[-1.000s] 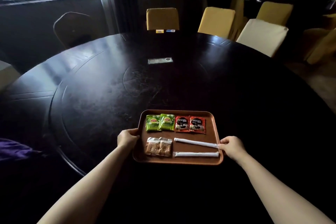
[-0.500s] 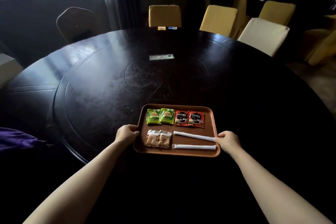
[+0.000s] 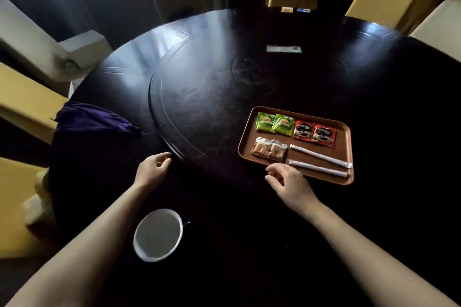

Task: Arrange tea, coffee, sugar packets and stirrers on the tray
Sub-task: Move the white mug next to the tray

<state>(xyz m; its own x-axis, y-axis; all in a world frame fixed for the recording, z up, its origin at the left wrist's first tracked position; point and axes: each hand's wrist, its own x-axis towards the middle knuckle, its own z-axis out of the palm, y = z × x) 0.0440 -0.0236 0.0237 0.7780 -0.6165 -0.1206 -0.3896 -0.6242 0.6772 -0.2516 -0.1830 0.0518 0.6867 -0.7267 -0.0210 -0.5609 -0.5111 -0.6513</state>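
Head view: tray (image 3: 345, 132) on dark counter (image 3: 199, 87), fully stocked. Far row: tea packets (image 3: 274, 124), coffee packets (image 3: 314, 133); near row: sugar packets (image 3: 269, 151), stirrers (image 3: 320, 163). Arrangement judged complete; nothing left outside tray. Right hand (image 3: 289, 183) grip released, empty; tray just beyond fingertips. Left hand (image 3: 152, 169) grip loosely curled, empty; tray well off to its right.

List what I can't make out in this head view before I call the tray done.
- Small print on the green tea packets and red coffee packets: too small in the head view.
- Flat item at table centre: too dim and far to identify.
- Two small yellow and blue items at the far edge: too small.
- White round object near the left arm: blurred, unclear what it is.
- Near table surface: lost in shadow.
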